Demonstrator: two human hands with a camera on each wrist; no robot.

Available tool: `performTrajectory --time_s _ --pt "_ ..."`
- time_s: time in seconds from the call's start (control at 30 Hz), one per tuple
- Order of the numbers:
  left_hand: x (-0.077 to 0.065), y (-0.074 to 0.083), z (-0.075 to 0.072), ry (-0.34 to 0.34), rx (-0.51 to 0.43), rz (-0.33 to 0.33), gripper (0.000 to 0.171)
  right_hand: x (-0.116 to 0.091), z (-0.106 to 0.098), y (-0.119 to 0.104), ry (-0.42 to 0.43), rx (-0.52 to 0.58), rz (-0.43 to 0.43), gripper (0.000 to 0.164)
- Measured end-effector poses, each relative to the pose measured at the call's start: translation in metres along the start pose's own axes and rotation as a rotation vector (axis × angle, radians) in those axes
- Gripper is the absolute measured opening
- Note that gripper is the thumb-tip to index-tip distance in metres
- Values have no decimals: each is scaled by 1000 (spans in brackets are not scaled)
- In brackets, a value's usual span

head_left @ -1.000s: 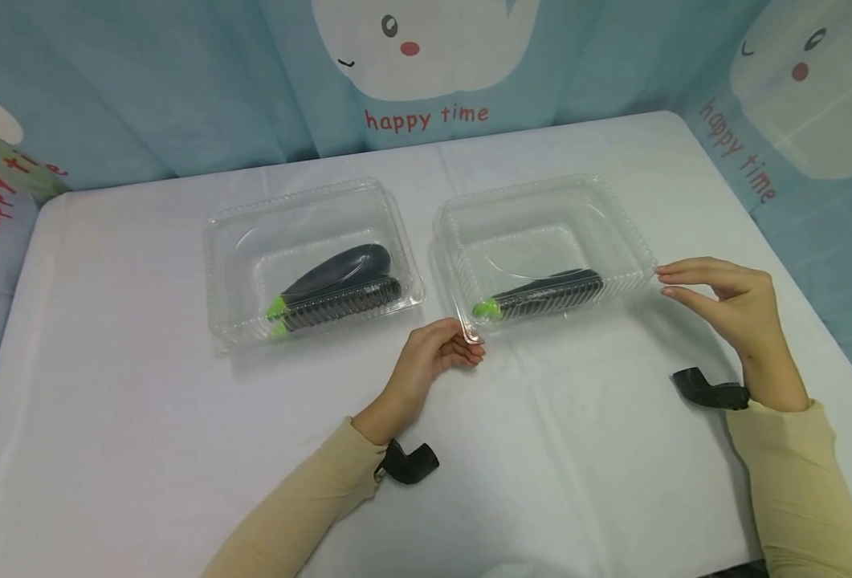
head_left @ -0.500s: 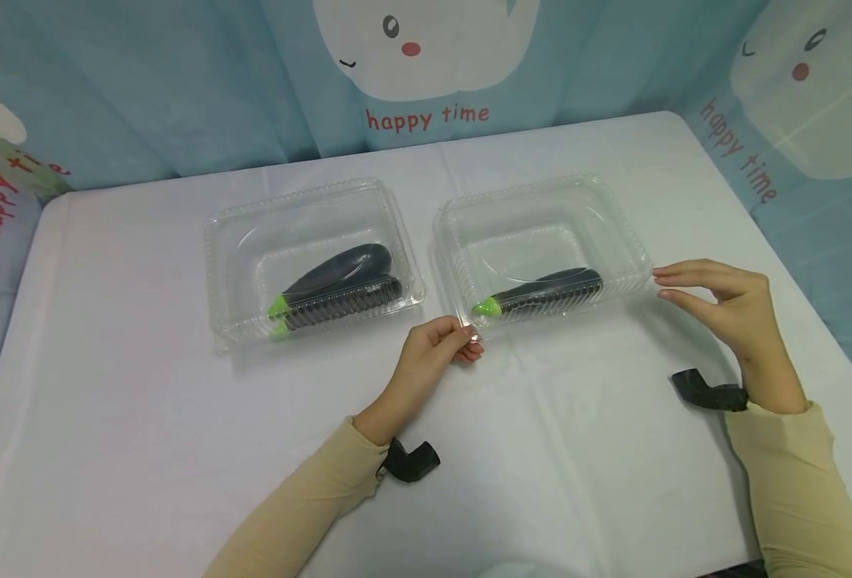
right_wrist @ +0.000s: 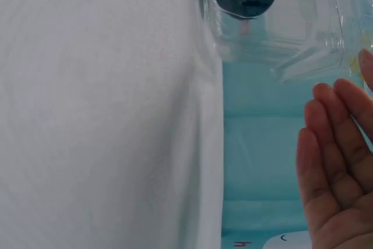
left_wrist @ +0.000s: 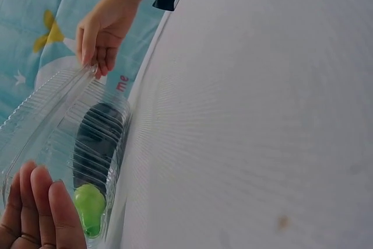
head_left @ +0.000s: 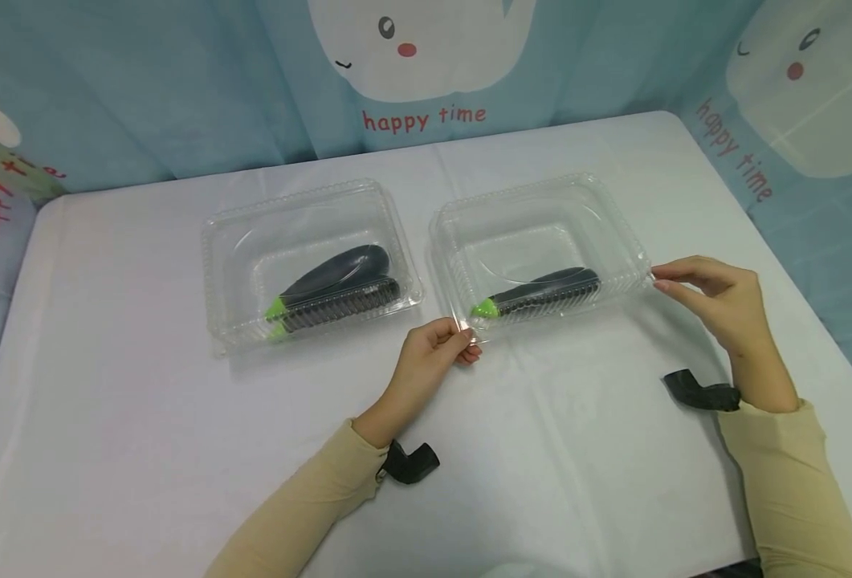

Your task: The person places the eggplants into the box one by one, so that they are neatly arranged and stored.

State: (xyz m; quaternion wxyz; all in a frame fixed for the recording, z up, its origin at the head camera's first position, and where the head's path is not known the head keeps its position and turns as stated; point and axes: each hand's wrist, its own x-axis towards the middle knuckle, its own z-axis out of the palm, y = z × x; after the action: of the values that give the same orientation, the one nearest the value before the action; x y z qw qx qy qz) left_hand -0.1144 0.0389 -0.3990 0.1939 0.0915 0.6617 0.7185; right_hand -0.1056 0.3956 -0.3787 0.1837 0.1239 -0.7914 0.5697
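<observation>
A clear plastic clamshell container (head_left: pixel 519 233) stands at the right with a dark eggplant (head_left: pixel 541 291) inside, its green stem end (left_wrist: pixel 89 208) toward the left. My left hand (head_left: pixel 433 361) pinches the container's front left corner, thumb above the rim and fingers below it. At the front right corner, my right hand (head_left: pixel 722 309) pinches the rim between thumb and fingertips. The right wrist view shows that hand's straight fingers (right_wrist: pixel 332 138) beside the corner. To the left stands a second clear clamshell container (head_left: pixel 252 249) holding two eggplants (head_left: pixel 339 273) side by side.
Both containers stand on a table with a white cloth (head_left: pixel 129 417). A light blue curtain (head_left: pixel 180 80) with printed cartoon figures hangs behind and at the sides. Black wrist cameras (head_left: pixel 411 463) sit at both cuffs.
My right thumb and fingers have closed together on the container's corner, and the right hand has moved slightly left. My left thumb has come down onto the rim. The eggplants stay in place.
</observation>
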Motion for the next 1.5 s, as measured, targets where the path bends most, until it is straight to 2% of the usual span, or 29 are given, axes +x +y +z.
performTrajectory --time_s 0.1,0.17,0.23,0.37,0.7,1.0,1.17,1.33,1.4,1.5 --pt "-1 0 0 1 3 13 16 0 2 -4 9 -142 159 17" --pt "-1 1 0 0 6 24 15 0 2 -6 -8 -200 257 17" --pt "-1 1 0 -1 10 31 15 1 3 -8 -30 -216 335 16" --pt "-1 1 0 0 25 35 16 2 5 -9 -70 -179 404 15" --pt "0 1 0 32 23 38 17 3 13 -13 -64 -147 424 10" --pt "-1 3 0 27 18 -11 18 2 17 -17 -54 33 464 13" --pt "-2 2 -1 29 -25 -13 20 2 16 -15 -134 -8 494 19" --pt "-3 2 -1 21 -49 6 20 -1 13 -11 -248 145 489 26" --pt "-3 2 -2 21 -51 4 20 -2 13 -10 -255 209 494 26" --pt "-3 1 -2 21 -51 2 19 -2 14 -10 -241 244 500 24"
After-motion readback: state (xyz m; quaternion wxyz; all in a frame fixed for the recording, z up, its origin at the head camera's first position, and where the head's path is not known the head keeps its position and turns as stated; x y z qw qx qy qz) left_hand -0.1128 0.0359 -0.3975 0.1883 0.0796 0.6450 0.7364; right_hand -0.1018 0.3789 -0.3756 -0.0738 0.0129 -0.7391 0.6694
